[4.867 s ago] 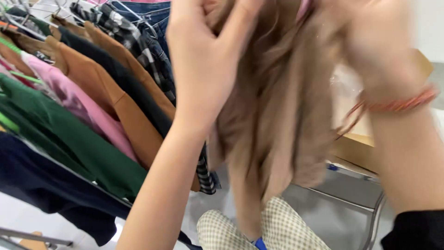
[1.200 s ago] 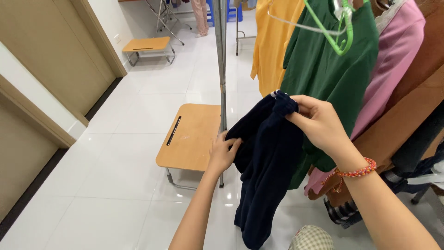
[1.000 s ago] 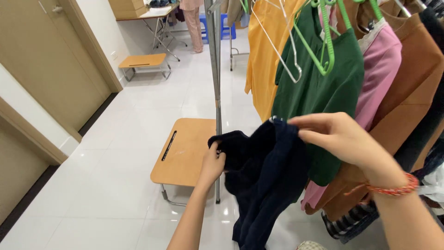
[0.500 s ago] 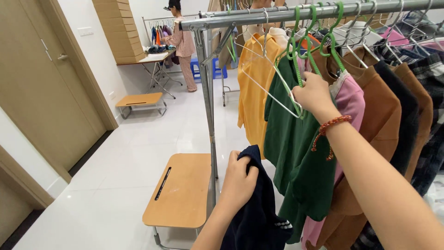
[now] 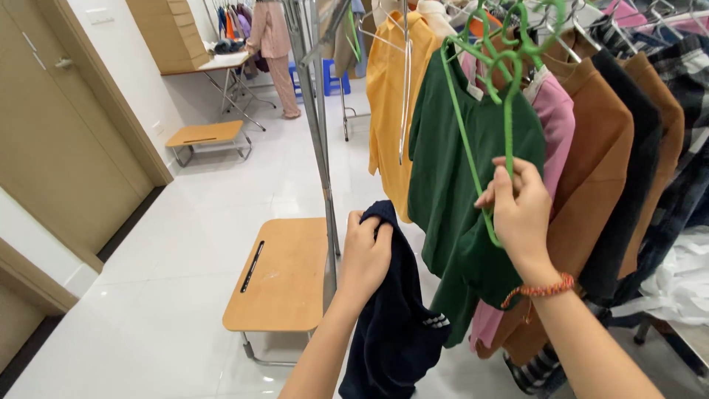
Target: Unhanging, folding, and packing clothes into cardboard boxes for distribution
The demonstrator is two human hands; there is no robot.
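My left hand [image 5: 365, 255] grips the top of a dark navy garment [image 5: 395, 325] that hangs down in front of me. My right hand [image 5: 519, 207] holds an empty green hanger [image 5: 467, 144] in front of a dark green shirt [image 5: 450, 170]. That shirt hangs on a metal clothes rack [image 5: 319, 140], between a yellow shirt [image 5: 388, 96] and a pink top [image 5: 555, 118]. An orange beaded bracelet [image 5: 543, 288] is on my right wrist.
Brown, black and plaid garments [image 5: 628, 148] fill the rack to the right. A low wooden folding desk [image 5: 284, 277] stands by the rack pole, another [image 5: 205, 135] further back. A person in pink [image 5: 275, 44] stands at a far table. A door [image 5: 52, 140] is on the left.
The view has tilted up from the floor toward the rack. My right hand let go of the navy garment, reached up to the rail and now holds a green hanger lower down.
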